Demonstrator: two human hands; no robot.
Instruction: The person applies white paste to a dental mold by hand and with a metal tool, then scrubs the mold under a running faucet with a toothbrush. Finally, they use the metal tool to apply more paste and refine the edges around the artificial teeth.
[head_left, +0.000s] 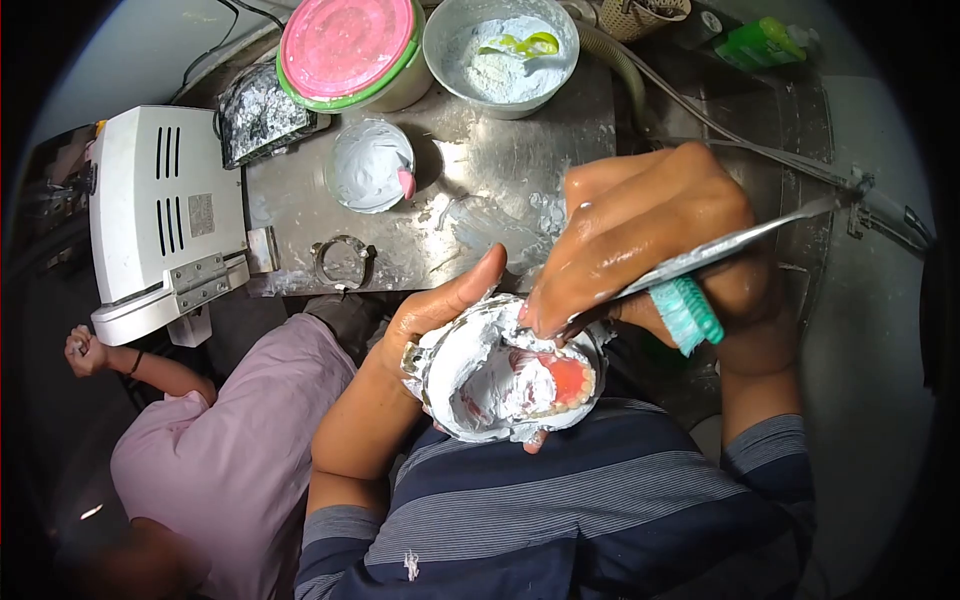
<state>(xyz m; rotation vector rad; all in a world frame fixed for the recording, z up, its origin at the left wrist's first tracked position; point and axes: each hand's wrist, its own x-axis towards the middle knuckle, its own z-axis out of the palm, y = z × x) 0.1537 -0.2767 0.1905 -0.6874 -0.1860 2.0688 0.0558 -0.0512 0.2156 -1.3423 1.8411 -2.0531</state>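
While the left hand (425, 325) cups a round metal flask (500, 375) packed with wet white plaster from beneath, thumb hooked over its rim, the right hand (640, 235) comes down from above, fingertips pinching a flat steel spatula (730, 245) and a teal-bristled brush (685, 312). The spatula's long axis slants up to the right. A pink denture (562, 383) with teeth shows on the flask's right side. Behind, on a smeared steel table (480, 200), sit a rubber bowl (368, 165) of plaster and a powder bowl (500, 55). Another person's sleeve (240, 420) is at left
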